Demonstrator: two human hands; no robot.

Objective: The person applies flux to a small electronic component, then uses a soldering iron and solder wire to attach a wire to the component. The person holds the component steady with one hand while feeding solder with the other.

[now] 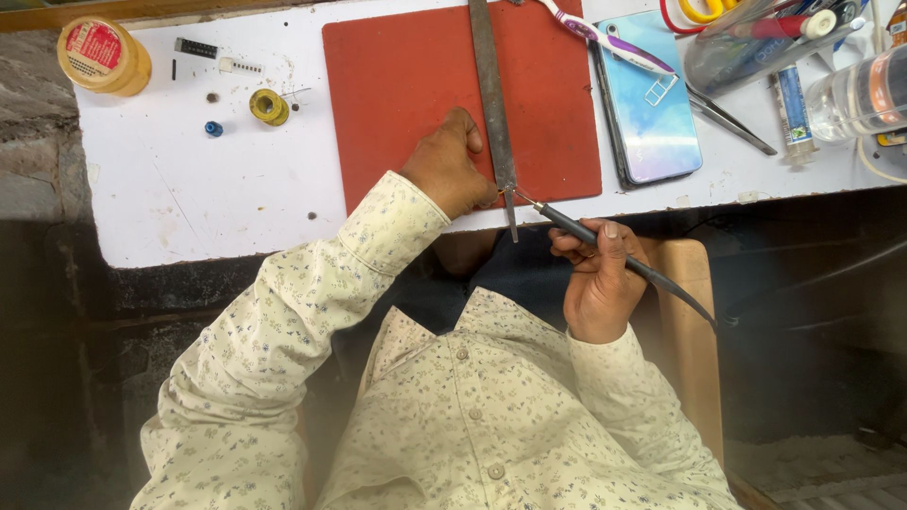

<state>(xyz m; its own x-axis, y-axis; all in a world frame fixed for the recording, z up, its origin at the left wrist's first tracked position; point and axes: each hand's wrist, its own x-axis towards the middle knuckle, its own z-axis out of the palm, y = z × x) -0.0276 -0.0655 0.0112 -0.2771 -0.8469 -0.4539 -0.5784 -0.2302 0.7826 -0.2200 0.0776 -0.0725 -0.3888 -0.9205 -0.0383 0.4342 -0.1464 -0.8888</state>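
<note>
My left hand rests on the red mat at its near edge, fingers pressed against the long metal file that lies across the mat and juts past the table's front edge. My right hand, below the table edge, grips a dark soldering iron like a pen. The iron's tip touches the file's near end beside my left fingers, where something small and orange shows. Its cable trails off to the right.
On the white table: a yellow jar, a yellow solder spool, small parts, a phone, a toothbrush, tweezers, a tube and clear containers at the right.
</note>
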